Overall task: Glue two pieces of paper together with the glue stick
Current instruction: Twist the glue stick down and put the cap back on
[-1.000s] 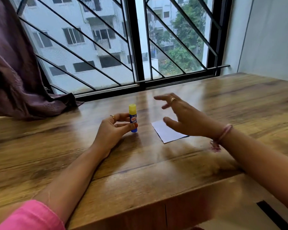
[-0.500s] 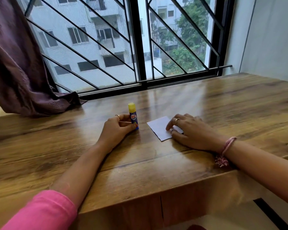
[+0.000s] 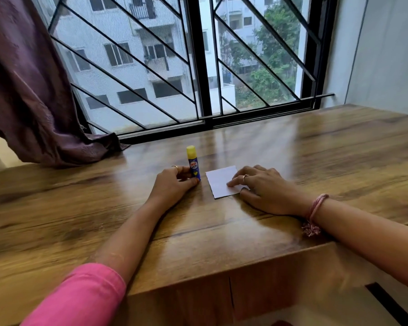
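I judge the job barely begun. My left hand (image 3: 174, 184) has its grip closed around the glue stick (image 3: 193, 164), which stands upright on the worktop (image 3: 292, 149) with its yellow cap on. My right hand (image 3: 264, 187) lies flat, fingers straight, pressing the white paper (image 3: 219, 181) just right of the stick. I cannot tell whether one sheet or two lie there. Uncapping, spreading and pressing together are all left. A purple curtain (image 3: 33, 90) drapes onto the far left of the worktop, well apart; nothing blocks the work.
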`<move>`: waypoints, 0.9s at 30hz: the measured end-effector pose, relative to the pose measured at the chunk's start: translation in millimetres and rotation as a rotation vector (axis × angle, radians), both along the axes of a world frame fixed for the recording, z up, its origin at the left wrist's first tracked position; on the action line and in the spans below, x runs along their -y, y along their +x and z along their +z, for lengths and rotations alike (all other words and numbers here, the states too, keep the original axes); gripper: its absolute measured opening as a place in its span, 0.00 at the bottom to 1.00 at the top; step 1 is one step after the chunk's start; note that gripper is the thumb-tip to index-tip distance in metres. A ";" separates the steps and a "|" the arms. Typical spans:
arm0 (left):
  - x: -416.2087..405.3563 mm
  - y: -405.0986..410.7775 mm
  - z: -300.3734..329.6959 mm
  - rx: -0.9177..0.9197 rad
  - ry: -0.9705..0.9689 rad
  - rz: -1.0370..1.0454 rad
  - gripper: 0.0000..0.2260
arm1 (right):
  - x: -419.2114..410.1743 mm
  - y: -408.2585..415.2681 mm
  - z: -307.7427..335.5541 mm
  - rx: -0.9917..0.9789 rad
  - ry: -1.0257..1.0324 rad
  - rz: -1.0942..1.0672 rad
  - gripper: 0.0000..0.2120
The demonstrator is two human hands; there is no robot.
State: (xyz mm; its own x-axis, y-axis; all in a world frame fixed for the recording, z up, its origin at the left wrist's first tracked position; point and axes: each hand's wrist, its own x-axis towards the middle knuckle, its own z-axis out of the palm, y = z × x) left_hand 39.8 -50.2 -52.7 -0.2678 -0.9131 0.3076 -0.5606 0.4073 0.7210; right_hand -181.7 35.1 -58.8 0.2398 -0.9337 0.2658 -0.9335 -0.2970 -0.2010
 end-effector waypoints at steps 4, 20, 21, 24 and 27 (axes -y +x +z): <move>2.3 -0.4 -1.1 -0.011 0.012 0.018 0.13 | -0.6 0.7 0.8 -0.013 0.017 0.007 0.16; 6.7 6.0 -1.3 -0.145 0.156 0.032 0.27 | -4.5 -0.6 7.8 0.157 -0.062 -0.130 0.21; 6.4 7.6 -0.8 -0.171 0.178 0.014 0.28 | -4.6 -2.3 8.2 0.164 -0.067 -0.147 0.22; 2.8 13.2 1.9 -0.188 0.223 -0.025 0.33 | -8.3 -5.4 11.1 0.170 -0.089 -0.193 0.23; -1.7 19.8 3.8 -0.163 0.225 -0.022 0.34 | -10.9 -6.6 13.7 0.181 -0.127 -0.225 0.24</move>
State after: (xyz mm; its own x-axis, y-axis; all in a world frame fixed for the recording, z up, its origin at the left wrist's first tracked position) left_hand 59.6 -48.5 -49.0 -0.2523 -0.9577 0.1385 -0.4228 0.2379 0.8744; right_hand -188.3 46.0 -45.0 -0.0311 -0.9146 0.4031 -0.9311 -0.1202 -0.3445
